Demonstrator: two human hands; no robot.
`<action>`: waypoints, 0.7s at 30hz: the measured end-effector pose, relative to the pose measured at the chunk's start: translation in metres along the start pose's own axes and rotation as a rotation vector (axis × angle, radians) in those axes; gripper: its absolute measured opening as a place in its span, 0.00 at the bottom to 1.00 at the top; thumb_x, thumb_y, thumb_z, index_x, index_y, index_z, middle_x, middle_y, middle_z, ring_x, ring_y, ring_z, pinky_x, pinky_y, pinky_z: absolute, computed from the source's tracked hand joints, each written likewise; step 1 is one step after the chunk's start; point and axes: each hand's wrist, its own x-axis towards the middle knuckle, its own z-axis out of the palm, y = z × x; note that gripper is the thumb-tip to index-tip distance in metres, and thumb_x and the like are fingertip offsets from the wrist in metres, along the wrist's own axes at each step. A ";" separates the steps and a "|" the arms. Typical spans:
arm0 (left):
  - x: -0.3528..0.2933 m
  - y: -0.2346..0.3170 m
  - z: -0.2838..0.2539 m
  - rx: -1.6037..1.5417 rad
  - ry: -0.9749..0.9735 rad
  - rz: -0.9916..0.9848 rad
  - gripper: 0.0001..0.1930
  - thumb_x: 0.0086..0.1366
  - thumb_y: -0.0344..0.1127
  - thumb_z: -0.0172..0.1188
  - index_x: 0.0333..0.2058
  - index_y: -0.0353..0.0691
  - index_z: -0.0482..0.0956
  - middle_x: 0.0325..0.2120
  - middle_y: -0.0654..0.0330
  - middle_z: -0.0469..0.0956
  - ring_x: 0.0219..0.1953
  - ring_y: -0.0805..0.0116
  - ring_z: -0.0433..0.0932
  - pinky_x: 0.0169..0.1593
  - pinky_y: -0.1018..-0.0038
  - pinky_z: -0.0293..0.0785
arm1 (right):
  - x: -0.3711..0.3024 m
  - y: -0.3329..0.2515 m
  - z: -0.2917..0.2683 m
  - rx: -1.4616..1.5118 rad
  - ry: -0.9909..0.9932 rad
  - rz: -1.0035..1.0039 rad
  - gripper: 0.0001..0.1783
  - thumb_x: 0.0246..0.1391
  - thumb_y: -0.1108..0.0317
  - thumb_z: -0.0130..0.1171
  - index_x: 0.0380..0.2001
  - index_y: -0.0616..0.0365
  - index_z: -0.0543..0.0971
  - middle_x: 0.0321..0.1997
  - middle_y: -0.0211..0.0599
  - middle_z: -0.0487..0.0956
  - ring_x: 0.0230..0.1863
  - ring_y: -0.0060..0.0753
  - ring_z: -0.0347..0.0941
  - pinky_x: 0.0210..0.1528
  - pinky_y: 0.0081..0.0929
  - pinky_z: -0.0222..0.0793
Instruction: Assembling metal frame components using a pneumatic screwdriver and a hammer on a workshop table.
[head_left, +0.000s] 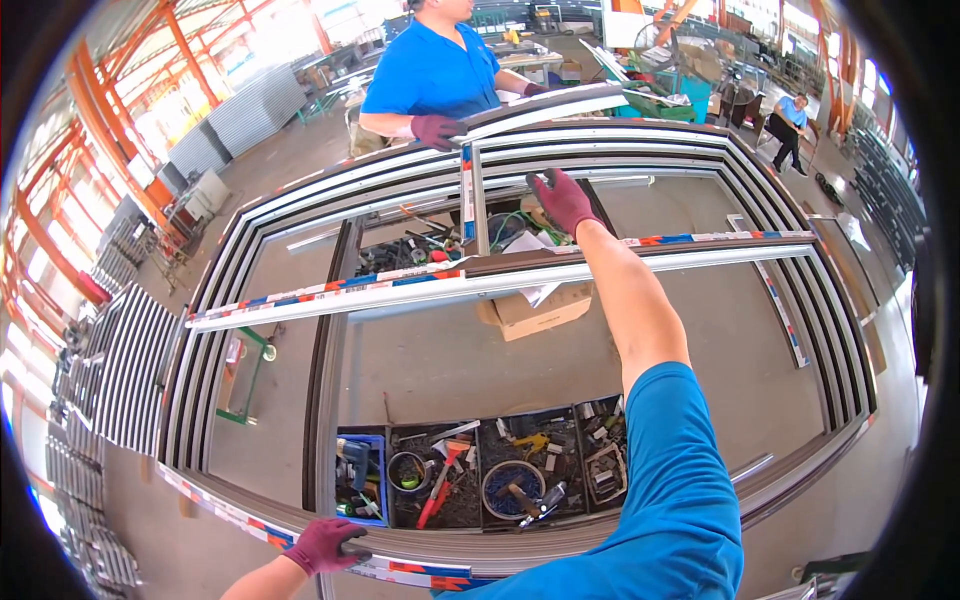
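Observation:
A large aluminium window frame (pixel 245 500) with several parallel tracks lies flat in front of me. My left hand (pixel 325 547), in a maroon glove with dark fingertips, is curled over its near rail. My right hand (pixel 563 200), gloved alike, reaches far across with its fingers apart and nothing visible in them. It is above the far part of the frame, just right of a short upright bar (pixel 468 195). Below the right wrist, a long white crossbar (pixel 400 290) with red and blue tape spans the frame.
Across the frame, a co-worker in blue (pixel 430 75) holds a long profile (pixel 545 110) with gloved hands. Tool bins (pixel 460 470), a blue crate (pixel 378 490) and a cardboard box (pixel 540 312) show through the openings. Stacked profiles (pixel 125 370) stand left; a seated person (pixel 788 125) is far right.

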 end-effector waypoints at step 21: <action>-0.004 -0.004 0.005 -0.015 -0.020 -0.042 0.30 0.51 0.53 0.72 0.52 0.49 0.83 0.46 0.54 0.83 0.49 0.49 0.83 0.53 0.57 0.80 | 0.008 -0.051 -0.062 -0.640 -0.614 -0.183 0.37 0.38 0.43 0.74 0.47 0.59 0.85 0.51 0.55 0.86 0.52 0.56 0.83 0.56 0.47 0.78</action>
